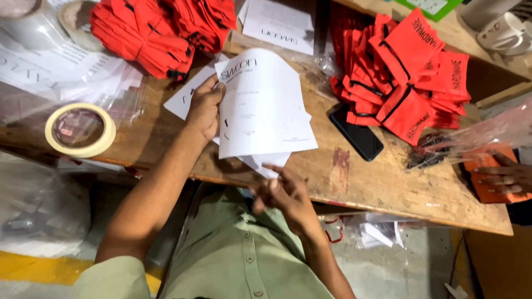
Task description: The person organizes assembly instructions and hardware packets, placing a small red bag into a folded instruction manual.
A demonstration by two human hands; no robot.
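Note:
My left hand (204, 108) grips the left edge of a stack of white printed paper sheets (260, 108), holding them tilted up over the wooden table (382, 188). My right hand (281, 191) is below the stack at the table's near edge, with one finger stretched out and touching the lower corner of the bottom sheets. More white sheets lie flat under the stack, toward the left.
Piles of red fabric pouches lie at the back left (149, 30) and at the right (404, 72). A black phone (357, 135) lies beside the right pile. A tape roll (80, 130) rests at the left. Another person's hand (507, 177) rests on an orange item in clear plastic at the far right.

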